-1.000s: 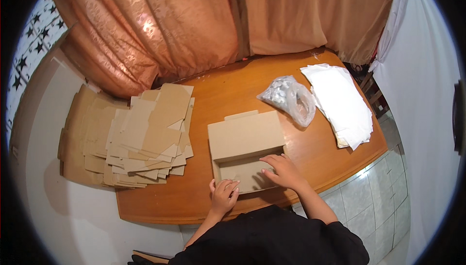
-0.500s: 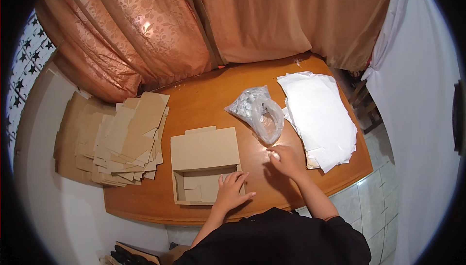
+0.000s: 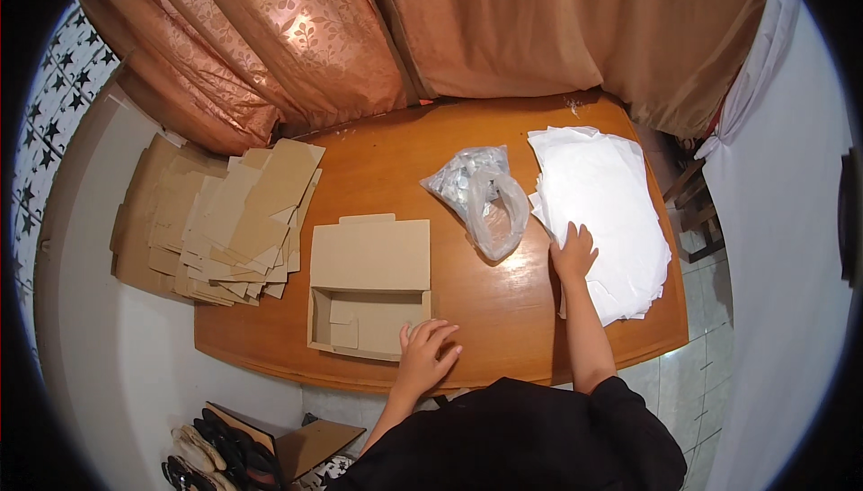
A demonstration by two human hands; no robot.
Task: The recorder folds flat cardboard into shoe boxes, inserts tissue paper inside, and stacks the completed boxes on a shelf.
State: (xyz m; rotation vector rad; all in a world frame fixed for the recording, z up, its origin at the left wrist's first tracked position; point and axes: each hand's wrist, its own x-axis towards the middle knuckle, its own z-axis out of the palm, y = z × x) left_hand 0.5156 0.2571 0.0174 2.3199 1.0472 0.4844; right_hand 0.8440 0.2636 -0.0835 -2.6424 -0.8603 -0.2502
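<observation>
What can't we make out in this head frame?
- Contents of the clear plastic bag: small pale pieces, too small and glare-blurred to identify.
- Left hand fingertips on the open cardboard box: its near wall hides whether they grip the edge.
- Right hand on the white sheet stack: palm down, so pinching or pressing is unclear.
- Flat cardboard pile: count unreadable, pieces overlap.

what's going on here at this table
A person sits at a wooden table with an open cardboard box in front of them, its lid flap folded back. The left hand rests on the box's near right corner. The right hand lies flat on the left edge of a stack of white sheets. A clear plastic bag of small items lies between box and sheets, and a pile of flat cardboard blanks sits at the left end.
</observation>
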